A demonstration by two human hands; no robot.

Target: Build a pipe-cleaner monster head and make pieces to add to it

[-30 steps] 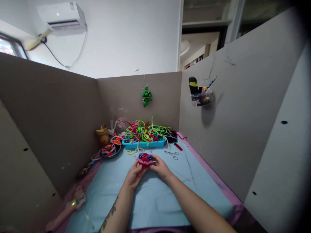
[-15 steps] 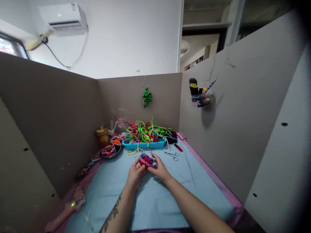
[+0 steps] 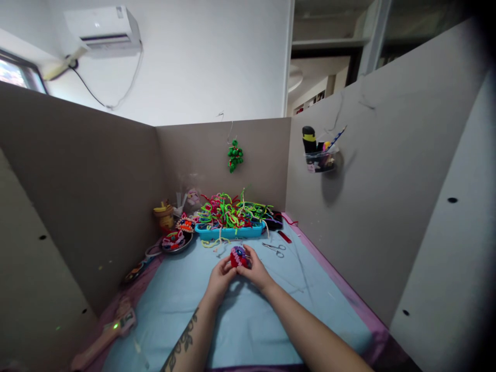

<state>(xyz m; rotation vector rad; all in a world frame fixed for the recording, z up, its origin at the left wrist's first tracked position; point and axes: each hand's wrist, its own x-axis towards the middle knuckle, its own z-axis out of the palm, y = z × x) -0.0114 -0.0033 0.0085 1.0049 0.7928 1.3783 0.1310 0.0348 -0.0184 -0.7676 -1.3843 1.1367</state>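
A small fuzzy pipe-cleaner craft piece [image 3: 238,257] in red, pink and purple, with a dark blue spot, is held up over the blue cloth [image 3: 248,325]. My left hand [image 3: 222,275] grips its left side with the fingertips. On its right side, my right hand [image 3: 254,269] has thumb and fingers closed around the edge. Just beyond the hands stands a light blue tray [image 3: 228,233] heaped with pipe cleaners [image 3: 232,209], mostly neon green, red and pink. Scissors [image 3: 274,250] lie to the right of my hands.
At the left are a dark bowl [image 3: 177,250] with similar fuzzy pieces and a pink glue gun [image 3: 104,338] with a green light. A red strip [image 3: 284,236] lies back right. Grey panels [image 3: 217,165] enclose the table; a tool cup [image 3: 320,161] hangs on the right one.
The craft piece has turned in my hands and shifted slightly right, so its pink band and red side now show differently. My left hand has followed it rightward.
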